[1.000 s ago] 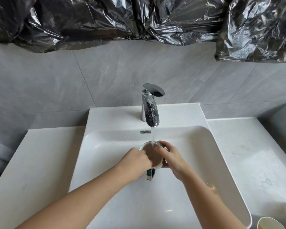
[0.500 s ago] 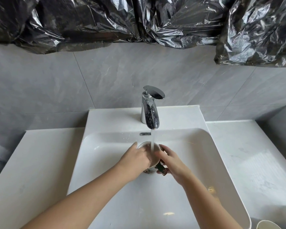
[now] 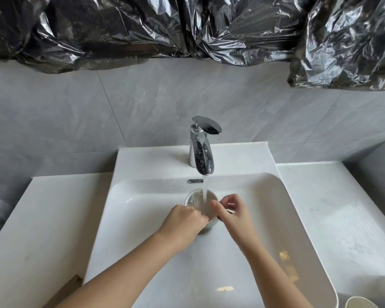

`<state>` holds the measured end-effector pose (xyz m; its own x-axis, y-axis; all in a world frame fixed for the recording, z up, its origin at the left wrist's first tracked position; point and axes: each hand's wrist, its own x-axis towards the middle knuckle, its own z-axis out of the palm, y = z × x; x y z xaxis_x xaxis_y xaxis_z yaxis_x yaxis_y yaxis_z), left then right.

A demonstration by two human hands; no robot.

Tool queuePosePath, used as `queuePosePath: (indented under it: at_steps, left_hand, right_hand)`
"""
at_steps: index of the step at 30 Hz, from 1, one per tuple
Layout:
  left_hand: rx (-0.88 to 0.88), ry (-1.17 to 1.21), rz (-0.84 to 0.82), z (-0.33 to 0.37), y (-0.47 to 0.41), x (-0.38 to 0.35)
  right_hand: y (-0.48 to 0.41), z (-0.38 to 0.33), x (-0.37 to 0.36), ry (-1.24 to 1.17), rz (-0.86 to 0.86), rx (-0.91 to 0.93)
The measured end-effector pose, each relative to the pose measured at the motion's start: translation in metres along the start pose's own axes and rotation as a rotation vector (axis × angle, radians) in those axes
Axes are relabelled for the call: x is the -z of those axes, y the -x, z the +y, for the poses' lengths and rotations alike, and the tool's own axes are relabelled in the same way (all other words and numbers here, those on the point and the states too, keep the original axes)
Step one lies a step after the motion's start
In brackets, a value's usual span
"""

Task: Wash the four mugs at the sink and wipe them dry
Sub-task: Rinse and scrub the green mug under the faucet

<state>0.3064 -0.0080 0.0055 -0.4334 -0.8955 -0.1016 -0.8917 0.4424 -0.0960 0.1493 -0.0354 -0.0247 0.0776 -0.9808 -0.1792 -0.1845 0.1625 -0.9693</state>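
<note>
Water (image 3: 205, 193) is running from the faucet (image 3: 201, 152) straight into the mug (image 3: 198, 201), which is standing upright, mouth up, in the middle of the sink (image 3: 142, 210), right under the spout. The left hand (image 3: 182, 222) is gripping the mug at its near-left side, with the fingers curled over the rim. The right hand (image 3: 232, 213) is lying at the mug's right side, its forefinger reaching across the rim. Whether it is really pinching the rim or the handle (which is hidden under this hand, I suppose) I cannot tell from this angle. The mug's long axis is pointing up into the stream and both hands are sitting on its near side, so for rubbing the inside the left hand seems the nearer one. Another cup (image 3: 360, 303) is showing only its rim at the lower right edge.
</note>
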Motion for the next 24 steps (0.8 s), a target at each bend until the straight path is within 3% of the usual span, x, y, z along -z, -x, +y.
queuePosePath:
  at_steps: [3,6,11,14,17,19,24]
  left_hand:
    - [-0.055,0.086,0.067,-0.002,0.003,0.004]
    - [-0.098,0.123,0.174,-0.009,0.005,0.004]
    - [-0.055,0.394,0.401,-0.014,0.017,0.016]
    - [0.042,0.513,0.667,-0.016,0.02,0.038]
    - [0.127,0.473,0.91,-0.014,0.012,0.072]
    - [0.135,0.419,0.864,-0.017,-0.002,0.091]
    - [0.251,0.32,0.562,-0.021,-0.033,0.101]
  right_hand:
    - [0.004,-0.002,0.005,0.037,-0.018,0.067]
    - [0.007,-0.007,0.012,-0.109,-0.208,0.006]
    - [0.007,-0.006,0.012,-0.351,-0.223,-0.102]
    - [0.007,-0.007,0.012,-0.371,-0.222,-0.127]
    - [0.006,-0.014,0.012,-0.341,-0.225,-0.12]
    - [0.005,-0.017,0.013,-0.336,-0.238,-0.115]
    - [0.006,-0.021,0.012,-0.3,-0.23,-0.108]
